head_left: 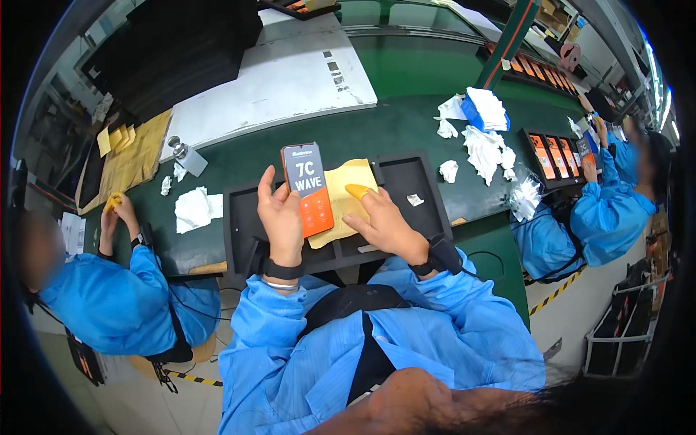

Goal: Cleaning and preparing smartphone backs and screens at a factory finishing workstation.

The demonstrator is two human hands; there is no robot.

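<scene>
One black tray (420, 190) sits at the worktop's near edge. On it lies one yellow cloth (346, 190), pressed by the right hand (383, 223). The left hand (281, 217) grips one orange-screened phone (308, 188), upright above the tray.

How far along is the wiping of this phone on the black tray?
Done: can't tell; no finished phones show in the black tray. In hand: the left hand holds the orange-screened phone upright, while the right hand, with a yellow finger cot, presses on the yellow cloth. Left: cloth and phone are not yet touching.
</scene>
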